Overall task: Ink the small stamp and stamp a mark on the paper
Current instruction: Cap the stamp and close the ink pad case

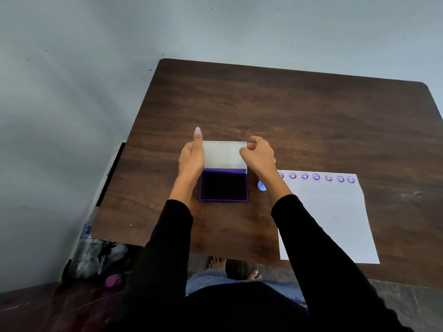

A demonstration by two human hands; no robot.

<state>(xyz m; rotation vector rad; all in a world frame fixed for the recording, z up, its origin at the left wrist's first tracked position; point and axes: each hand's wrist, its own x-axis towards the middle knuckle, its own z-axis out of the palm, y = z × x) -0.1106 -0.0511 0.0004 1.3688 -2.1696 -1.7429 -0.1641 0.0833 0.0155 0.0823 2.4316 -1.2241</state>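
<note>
Purple ink pad [223,186] at frame centre, hinged lid [224,154] held upright, pinched at side edges by left hand [191,156] and right hand [260,153]. Small stamp [261,186] lying just right of pad, beside paper [330,219]; judged light, rigid, smooth; best gripped at rounded top.

Dark wood-grain table [299,111] — purple ink pad [223,187] with pale grey lid [224,154]; white paper [335,219] bears purple smiley marks [316,177].
</note>
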